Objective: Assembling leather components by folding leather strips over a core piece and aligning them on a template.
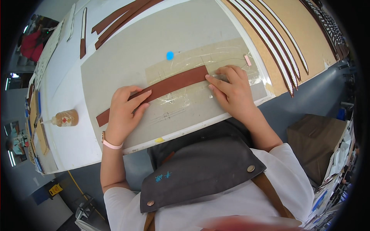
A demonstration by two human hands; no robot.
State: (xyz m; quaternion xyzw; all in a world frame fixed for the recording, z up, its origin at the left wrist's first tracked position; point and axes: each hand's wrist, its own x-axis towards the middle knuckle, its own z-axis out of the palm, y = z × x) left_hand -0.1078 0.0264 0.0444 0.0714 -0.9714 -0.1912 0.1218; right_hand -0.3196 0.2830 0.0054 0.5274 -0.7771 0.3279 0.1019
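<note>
One brown strip point(169, 85) lies flat on the grey mat point(115, 65) on the counter point(69, 138), its long axis running from the near left up to the far right. Both hands rest on it. The left hand point(122, 114) lies nearer, palm down over the strip's lower left part, fingers point(140, 98) spread slightly apart and pressing along the strip, not clamped round it. The right hand point(230, 92) sits at the strip's upper right end, fingers close together, tips touching the cut edge and the clear film point(227, 57) beneath. So the strip runs between the two hands, each holding down one end.

Left of the strip stands one small glue bottle point(66, 118). Beyond the strip, one blue dot point(170, 55) marks the mat. Farther off lie about four spare brown strips point(119, 17), probably overlapping.
</note>
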